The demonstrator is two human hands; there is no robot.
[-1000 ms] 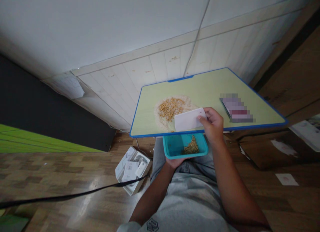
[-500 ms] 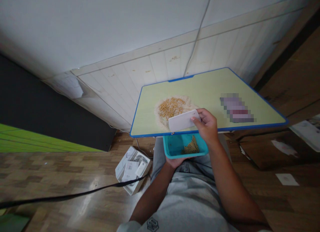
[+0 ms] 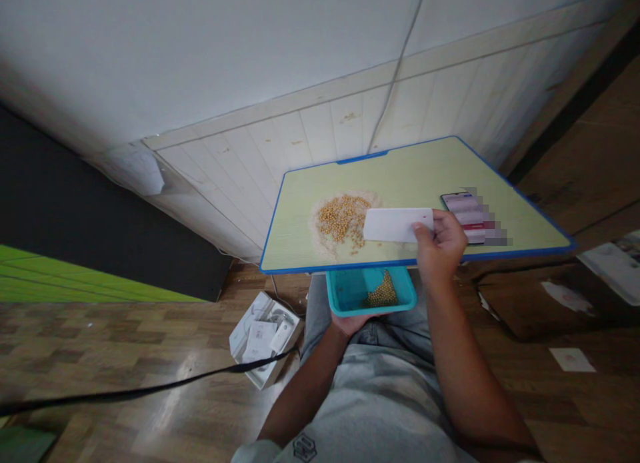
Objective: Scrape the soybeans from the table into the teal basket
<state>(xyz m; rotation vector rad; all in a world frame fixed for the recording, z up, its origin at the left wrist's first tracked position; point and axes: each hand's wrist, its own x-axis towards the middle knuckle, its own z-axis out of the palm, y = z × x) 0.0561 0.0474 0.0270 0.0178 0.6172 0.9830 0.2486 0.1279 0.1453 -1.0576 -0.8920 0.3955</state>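
My right hand (image 3: 440,244) is closed on a flat white card (image 3: 396,224), held over the pale green, blue-edged table (image 3: 400,176). The card's left end sits just right of a heap of yellow beans (image 3: 343,218) lying on a patch of pale grains. Below the table's near edge my left hand (image 3: 350,323) supports a teal tray (image 3: 350,291) from underneath; only part of the palm shows. A small pile of beans (image 3: 384,294) lies in the tray's right half.
A phone (image 3: 473,216) lies on the table to the right of my hand. An open white box (image 3: 265,336) with small items and a black strap (image 3: 150,388) sit on the wooden floor at left. Cardboard sheets (image 3: 550,296) lie at right.
My right hand and the card have moved right and a little farther from the near edge, leaving the bean heap uncovered with a few loose beans. The tray has stayed in place.
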